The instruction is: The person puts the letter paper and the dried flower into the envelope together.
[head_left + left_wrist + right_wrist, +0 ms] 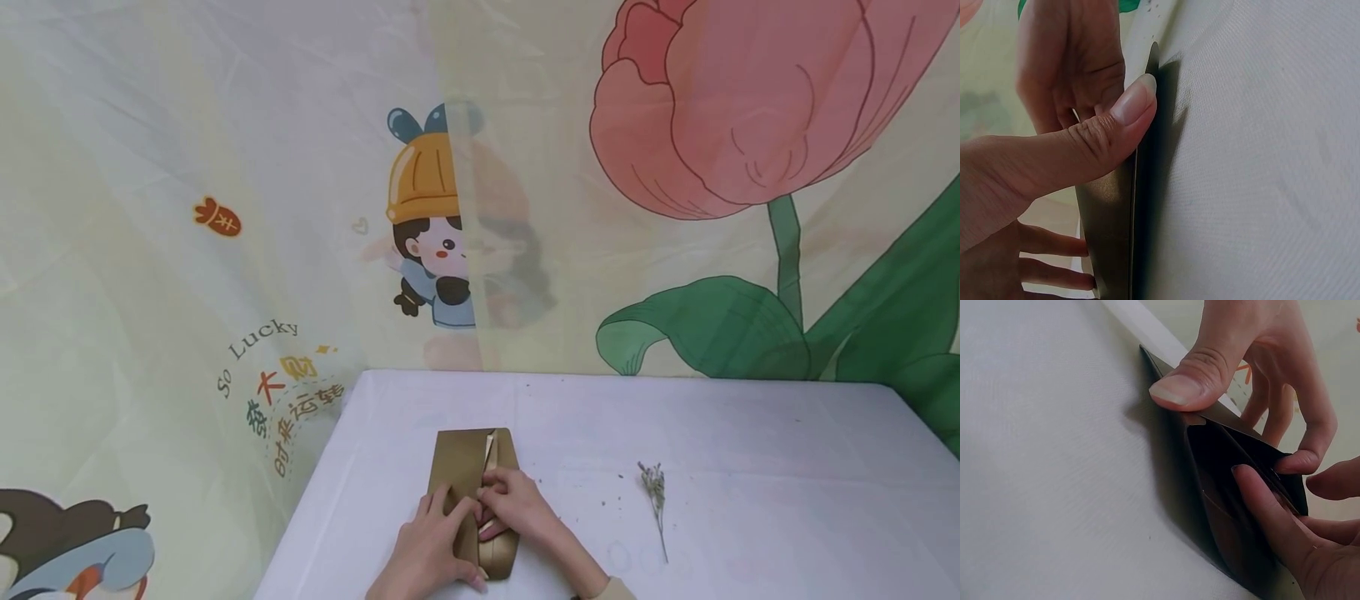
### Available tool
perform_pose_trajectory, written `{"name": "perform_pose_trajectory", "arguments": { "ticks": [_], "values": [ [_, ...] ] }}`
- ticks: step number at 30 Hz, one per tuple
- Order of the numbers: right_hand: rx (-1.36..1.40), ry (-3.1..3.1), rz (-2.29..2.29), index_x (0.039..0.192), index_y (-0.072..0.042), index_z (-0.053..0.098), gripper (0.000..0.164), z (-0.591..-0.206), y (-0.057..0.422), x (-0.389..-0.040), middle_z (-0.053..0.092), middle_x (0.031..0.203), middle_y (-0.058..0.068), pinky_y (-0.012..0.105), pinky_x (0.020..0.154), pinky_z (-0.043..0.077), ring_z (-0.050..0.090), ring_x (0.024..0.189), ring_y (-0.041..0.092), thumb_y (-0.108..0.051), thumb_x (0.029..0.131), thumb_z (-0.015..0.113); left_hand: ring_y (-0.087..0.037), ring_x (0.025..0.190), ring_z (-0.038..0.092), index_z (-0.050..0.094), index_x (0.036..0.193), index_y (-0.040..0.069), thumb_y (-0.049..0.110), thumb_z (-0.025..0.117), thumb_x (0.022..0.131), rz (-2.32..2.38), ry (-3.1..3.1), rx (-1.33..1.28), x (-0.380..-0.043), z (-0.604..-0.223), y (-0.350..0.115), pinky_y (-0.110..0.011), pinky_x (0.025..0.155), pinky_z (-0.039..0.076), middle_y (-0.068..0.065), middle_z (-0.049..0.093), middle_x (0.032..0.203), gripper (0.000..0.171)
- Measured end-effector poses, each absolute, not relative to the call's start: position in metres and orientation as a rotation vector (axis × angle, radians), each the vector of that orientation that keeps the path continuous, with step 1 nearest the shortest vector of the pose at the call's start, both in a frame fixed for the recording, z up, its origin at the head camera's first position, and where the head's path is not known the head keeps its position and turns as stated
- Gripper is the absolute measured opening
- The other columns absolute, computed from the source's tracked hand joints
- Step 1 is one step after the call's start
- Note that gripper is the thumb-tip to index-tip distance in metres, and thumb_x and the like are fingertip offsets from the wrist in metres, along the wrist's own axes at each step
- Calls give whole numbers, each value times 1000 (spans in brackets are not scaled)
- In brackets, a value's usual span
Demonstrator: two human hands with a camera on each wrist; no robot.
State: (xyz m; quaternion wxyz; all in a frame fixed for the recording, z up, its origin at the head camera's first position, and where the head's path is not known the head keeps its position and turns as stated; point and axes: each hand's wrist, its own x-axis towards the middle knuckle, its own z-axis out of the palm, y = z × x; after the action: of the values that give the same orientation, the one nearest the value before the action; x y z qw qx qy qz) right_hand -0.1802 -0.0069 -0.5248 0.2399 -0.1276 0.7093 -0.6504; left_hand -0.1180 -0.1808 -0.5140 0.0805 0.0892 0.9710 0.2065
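A bronze-gold paper envelope [459, 457] lies on the white table, its flap side toward the right. My left hand [431, 537] holds it from the left, thumb at the near edge and fingertips on its face. My right hand [516, 502] is at the opening on the right side. In the right wrist view, the envelope [1217, 415] gapes, showing a dark inside. There the right thumb [1260, 497] reaches into the gap while the other fingers stay outside, pinching the edge. Whether anything lies inside is too dark to tell.
A small dried flower sprig [656, 493] lies to the right of the envelope, with tiny crumbs scattered around it. The white-covered table [750, 433] ends at a printed cloth backdrop [300, 167] behind and to the left.
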Motion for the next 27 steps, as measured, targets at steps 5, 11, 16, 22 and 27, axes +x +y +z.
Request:
{"name": "perform_pose_trajectory", "arguments": {
  "ticks": [5,11,16,22,27],
  "values": [
    [-341,1944,-1772,139,19,44,50,-527,-8,-182,71,87,12,46,63,62,74,69,43,-8,99,58,-51,135,42,54,115,36,57,93,54,623,2898,264,-118,-513,-181,-69,74,50,-31,38,153,75],
    [-308,1883,-1806,140,18,44,52,-531,-9,-184,70,85,11,44,64,62,75,69,36,-9,99,59,-52,137,40,55,119,34,57,92,54,618,2903,264,-117,-512,-180,-70,75,50,-31,38,153,78],
    [-276,1818,-1837,141,16,45,50,-530,-8,-184,70,84,11,43,66,63,74,70,26,-10,100,58,-52,137,40,55,119,33,55,93,55,609,2896,259,-117,-510,-179,-69,74,50,-31,38,154,78],
    [-237,1763,-1842,133,12,53,40,-530,-7,-184,70,82,11,41,67,63,72,70,18,-12,102,57,-52,137,40,55,120,32,54,94,55,602,2867,223,-120,-510,-178,-71,77,49,-30,37,154,79],
    [-237,1741,-1843,120,9,59,28,-529,-7,-184,69,84,11,40,66,63,72,69,18,-13,102,57,-52,136,41,55,120,32,56,93,55,589,2879,232,-119,-510,-178,-70,75,50,-30,38,154,80]
  ]
}}
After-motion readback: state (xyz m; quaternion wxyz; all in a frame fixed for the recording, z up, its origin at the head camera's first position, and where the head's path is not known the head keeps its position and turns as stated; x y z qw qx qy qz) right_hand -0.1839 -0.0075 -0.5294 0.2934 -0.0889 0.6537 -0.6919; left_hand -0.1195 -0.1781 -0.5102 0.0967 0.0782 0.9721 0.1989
